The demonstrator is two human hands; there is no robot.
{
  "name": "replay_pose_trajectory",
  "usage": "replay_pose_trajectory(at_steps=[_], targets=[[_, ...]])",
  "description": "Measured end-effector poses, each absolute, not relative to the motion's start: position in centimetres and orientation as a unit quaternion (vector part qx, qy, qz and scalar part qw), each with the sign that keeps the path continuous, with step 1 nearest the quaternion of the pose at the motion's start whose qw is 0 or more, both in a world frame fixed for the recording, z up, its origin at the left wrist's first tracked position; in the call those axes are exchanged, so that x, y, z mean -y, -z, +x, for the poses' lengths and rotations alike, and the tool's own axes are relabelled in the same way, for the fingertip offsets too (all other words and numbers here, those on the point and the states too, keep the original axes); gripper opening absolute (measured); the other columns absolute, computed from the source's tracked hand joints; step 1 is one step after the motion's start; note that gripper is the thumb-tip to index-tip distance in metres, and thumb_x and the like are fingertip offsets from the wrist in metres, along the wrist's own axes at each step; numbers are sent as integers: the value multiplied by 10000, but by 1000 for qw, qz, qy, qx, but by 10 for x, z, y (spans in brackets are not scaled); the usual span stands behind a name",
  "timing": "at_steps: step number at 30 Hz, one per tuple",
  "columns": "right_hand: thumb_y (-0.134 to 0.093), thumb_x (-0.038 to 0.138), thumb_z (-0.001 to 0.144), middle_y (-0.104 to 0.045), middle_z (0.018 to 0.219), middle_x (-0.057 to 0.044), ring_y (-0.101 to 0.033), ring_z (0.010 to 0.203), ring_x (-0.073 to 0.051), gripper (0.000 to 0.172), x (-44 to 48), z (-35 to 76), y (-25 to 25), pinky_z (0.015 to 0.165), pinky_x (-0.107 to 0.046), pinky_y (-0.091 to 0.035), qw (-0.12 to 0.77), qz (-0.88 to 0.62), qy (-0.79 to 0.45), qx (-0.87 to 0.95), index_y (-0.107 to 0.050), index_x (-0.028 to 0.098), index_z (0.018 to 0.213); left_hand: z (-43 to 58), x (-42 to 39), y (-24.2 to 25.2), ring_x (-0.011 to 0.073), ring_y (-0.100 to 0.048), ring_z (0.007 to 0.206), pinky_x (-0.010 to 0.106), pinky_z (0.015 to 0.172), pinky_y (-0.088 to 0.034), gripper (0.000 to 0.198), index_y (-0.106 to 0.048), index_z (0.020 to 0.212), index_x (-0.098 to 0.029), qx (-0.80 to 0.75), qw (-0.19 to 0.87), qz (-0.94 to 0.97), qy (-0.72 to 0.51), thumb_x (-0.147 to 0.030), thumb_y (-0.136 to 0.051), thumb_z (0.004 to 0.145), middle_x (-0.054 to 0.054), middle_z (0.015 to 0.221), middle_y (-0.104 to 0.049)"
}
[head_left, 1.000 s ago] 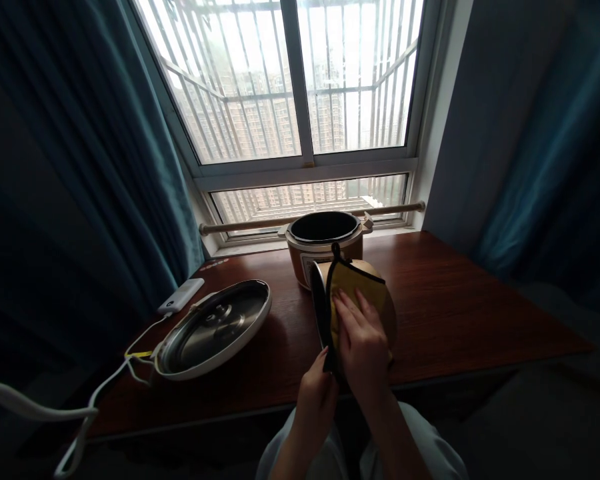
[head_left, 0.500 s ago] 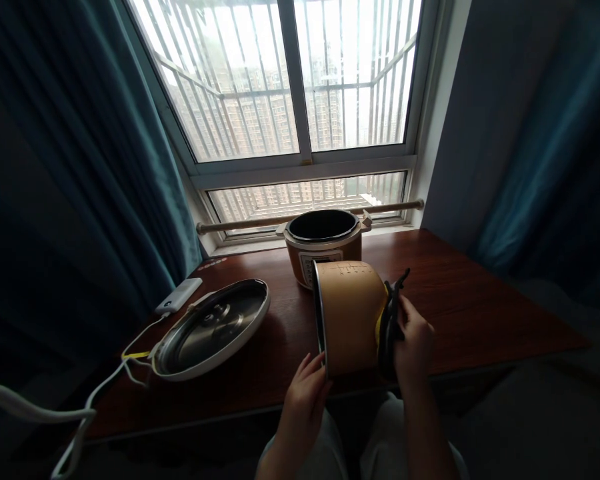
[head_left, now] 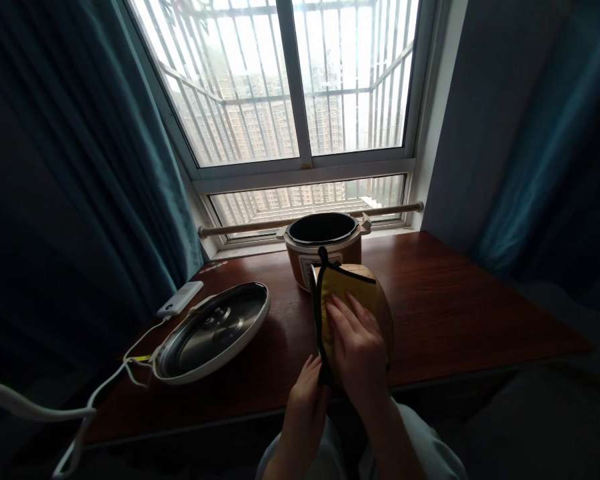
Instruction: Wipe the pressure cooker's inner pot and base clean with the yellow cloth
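A golden-brown inner pot [head_left: 384, 320] lies on its side over the table's front edge, its opening turned left. My left hand [head_left: 306, 400] grips the lower part of its rim. Spread over the pot's outer wall is a yellow cloth [head_left: 353, 287] with black edging and a small loop at its top corner. My right hand [head_left: 361, 343] holds this cloth against the wall, fingers laid along it. Much of the pot is hidden behind the cloth and my right hand. Just behind stands the brown electric cooker body [head_left: 296, 257], open at the top with a dark inside.
To the left, the cooker's lid [head_left: 215, 327] rests with its metal inner face up. Beyond it a white power bank [head_left: 181, 299] has a white cable [head_left: 105, 380] running off the table's left side. A window [head_left: 305, 87] and blue curtains [head_left: 105, 133] frame the wooden table [head_left: 455, 300].
My right hand has moved left with the cloth, from the pot's base onto its side wall near the rim. The left hand keeps its grip on the rim.
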State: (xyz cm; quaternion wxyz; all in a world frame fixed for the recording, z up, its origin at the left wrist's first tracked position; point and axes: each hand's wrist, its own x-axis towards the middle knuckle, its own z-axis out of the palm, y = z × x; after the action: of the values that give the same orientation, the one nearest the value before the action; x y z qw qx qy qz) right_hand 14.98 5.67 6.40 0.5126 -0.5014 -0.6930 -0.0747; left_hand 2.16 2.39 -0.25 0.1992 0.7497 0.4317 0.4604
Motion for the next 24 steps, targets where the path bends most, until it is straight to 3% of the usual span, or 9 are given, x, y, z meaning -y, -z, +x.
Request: replay_pose_trajectory(at_steps=[5,8,13,17,19,24], targets=[[-340,241,883,-556,1221,-73,-447,1180,-244,365,-68,190,-50,973,-400,-343,581,-584,-16,566,-582,167,1146,16,-23,16,238,-507,1157,475,1028,-323,310,-590,1133,-211,-414,146,819,-368,-187,-449,858,85,1121,-637],[-361,341,875,-624,1096,-103,-573,1002,-249,388,-67,214,-45,811,-339,-436,593,-631,-125,485,-586,158,1132,16,-22,29,254,-490,1173,543,1034,-262,301,-588,1131,-225,-411,109,829,-363,-208,-462,858,78,1074,-659],[-388,381,858,-679,887,-77,-626,807,-250,369,-57,222,-48,636,-296,-422,558,-669,-167,461,-608,175,1072,15,-21,43,252,-492,1171,593,1039,-172,286,-587,1117,-231,-417,44,831,-365,-240,-440,872,76,1018,-679],[-336,384,881,-671,943,-115,-622,844,-278,422,-57,214,-45,672,-336,-438,552,-688,-106,460,-604,136,1093,15,-22,44,251,-495,1169,620,1036,-107,273,-595,1089,-226,-405,24,853,-329,-232,-425,876,74,994,-686],[-332,365,891,-645,1038,-131,-604,926,-280,428,-58,205,-43,757,-365,-447,560,-666,-53,489,-588,110,1121,16,-23,44,251,-500,1163,627,1030,-110,278,-590,1097,-227,-406,20,856,-319,-223,-425,873,76,989,-687],[-394,241,893,-565,1212,-70,-411,1217,-246,319,-56,177,-48,988,-403,-350,548,-555,77,621,-584,136,1127,12,-24,37,263,-506,1155,659,985,-198,301,-581,1112,-230,-423,22,862,-278,-168,-432,858,81,993,-684]])
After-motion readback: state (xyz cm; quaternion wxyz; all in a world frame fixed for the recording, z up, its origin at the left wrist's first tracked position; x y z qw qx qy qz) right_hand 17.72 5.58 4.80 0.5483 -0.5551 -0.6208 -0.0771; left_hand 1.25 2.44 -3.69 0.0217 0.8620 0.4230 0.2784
